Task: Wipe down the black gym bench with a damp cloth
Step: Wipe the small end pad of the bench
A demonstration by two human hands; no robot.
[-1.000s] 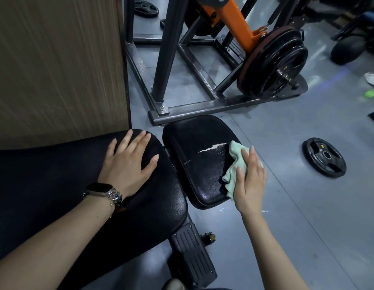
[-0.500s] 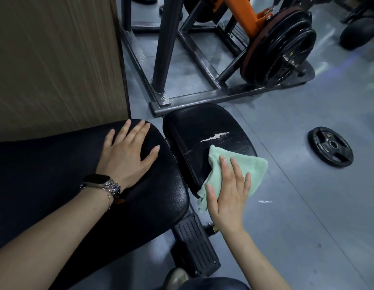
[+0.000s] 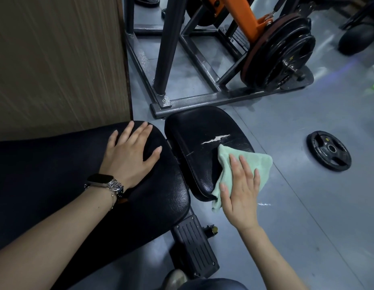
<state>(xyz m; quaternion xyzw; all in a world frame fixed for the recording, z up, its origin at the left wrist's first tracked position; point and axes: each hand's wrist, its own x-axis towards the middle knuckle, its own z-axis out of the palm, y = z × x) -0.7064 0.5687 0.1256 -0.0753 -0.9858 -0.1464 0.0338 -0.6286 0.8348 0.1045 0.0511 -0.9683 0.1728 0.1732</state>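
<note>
The black gym bench has a long back pad on the left and a smaller seat pad with a white tear in its cover. My left hand lies flat on the end of the back pad, fingers spread, a watch on its wrist. My right hand presses a light green cloth flat against the near right edge of the seat pad. Part of the cloth hangs over the pad's edge.
A steel machine frame with an orange arm and stacked weight plates stands just beyond the seat. A loose weight plate lies on the grey floor at right. A wood-grain panel rises at left. The bench's ribbed foot sticks out below.
My right hand slid the cloth from the seat pad's right side toward its near edge, spreading it out flat under the palm. My left hand stayed put.
</note>
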